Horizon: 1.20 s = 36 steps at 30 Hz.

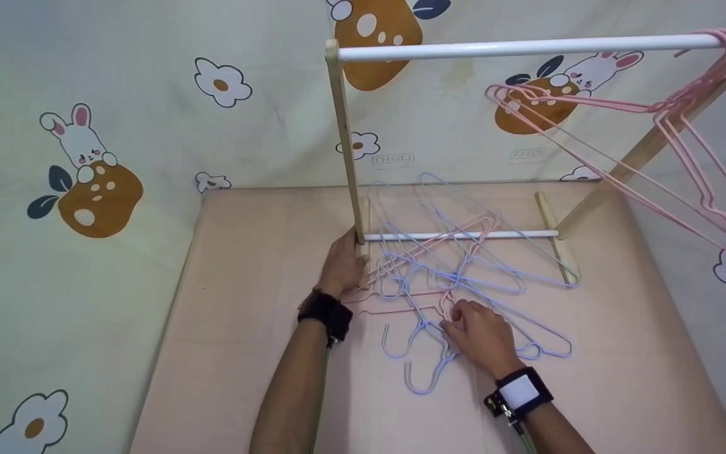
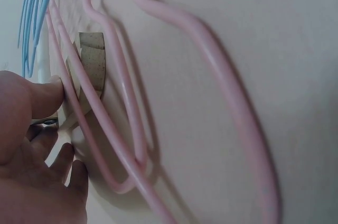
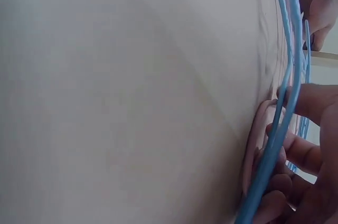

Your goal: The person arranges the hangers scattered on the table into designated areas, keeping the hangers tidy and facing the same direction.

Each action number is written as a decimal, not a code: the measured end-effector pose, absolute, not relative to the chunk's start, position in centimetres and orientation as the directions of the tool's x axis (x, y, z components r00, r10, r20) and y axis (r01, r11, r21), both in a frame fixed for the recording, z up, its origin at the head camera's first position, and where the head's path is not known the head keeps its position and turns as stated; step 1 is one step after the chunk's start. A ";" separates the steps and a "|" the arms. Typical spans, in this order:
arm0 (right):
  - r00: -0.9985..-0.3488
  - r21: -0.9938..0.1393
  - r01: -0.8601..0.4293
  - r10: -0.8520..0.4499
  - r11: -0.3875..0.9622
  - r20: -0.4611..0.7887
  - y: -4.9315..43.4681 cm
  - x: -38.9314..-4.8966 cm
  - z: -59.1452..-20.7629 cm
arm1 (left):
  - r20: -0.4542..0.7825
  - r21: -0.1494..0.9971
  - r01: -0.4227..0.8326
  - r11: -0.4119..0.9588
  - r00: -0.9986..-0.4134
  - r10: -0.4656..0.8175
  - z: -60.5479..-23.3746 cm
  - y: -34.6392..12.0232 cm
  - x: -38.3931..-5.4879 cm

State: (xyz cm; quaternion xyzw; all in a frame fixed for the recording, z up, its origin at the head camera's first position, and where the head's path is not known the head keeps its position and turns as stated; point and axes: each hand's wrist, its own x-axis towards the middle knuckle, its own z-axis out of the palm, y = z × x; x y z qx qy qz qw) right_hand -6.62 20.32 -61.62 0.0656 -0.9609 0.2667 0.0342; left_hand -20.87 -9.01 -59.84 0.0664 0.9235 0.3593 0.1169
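Note:
A small clothes rack of wooden posts and white rods stands on the pink surface. At the foot of its left post (image 1: pixel 345 139), my left hand (image 1: pixel 343 265) grips the wood; the left wrist view shows the thumb (image 2: pixel 48 96) against it beside the wooden foot (image 2: pixel 93 60). Pink and blue wire hangers lie tangled across the lower rod. My right hand (image 1: pixel 483 334) is at their near side, pinching a pink hanger (image 1: pixel 401 310) near its hook. Blue hangers (image 3: pixel 264 171) pass in front of those fingers in the right wrist view, partly hiding the grip.
Several pink hangers (image 1: pixel 703 94) hang at the right end of the top rod (image 1: pixel 527 46). Two blue hooks (image 1: pixel 423 391) point toward me on the surface. The lower rod (image 1: pixel 520 234) joins the two posts. A patterned cloth wall (image 1: pixel 262 145) encloses the back and sides.

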 end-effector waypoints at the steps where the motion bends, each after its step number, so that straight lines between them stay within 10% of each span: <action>1: -0.988 -0.504 -0.149 -0.111 0.851 0.105 20.3 -6.7 -61.6 | -0.165 0.678 0.045 0.734 -0.964 0.211 -59.8 -9.0 -20.9; 36: -0.971 -0.382 -0.230 -0.186 0.895 0.148 24.2 -8.8 -59.3 | -0.130 0.680 0.070 0.730 -0.968 0.214 -60.3 -9.0 -21.1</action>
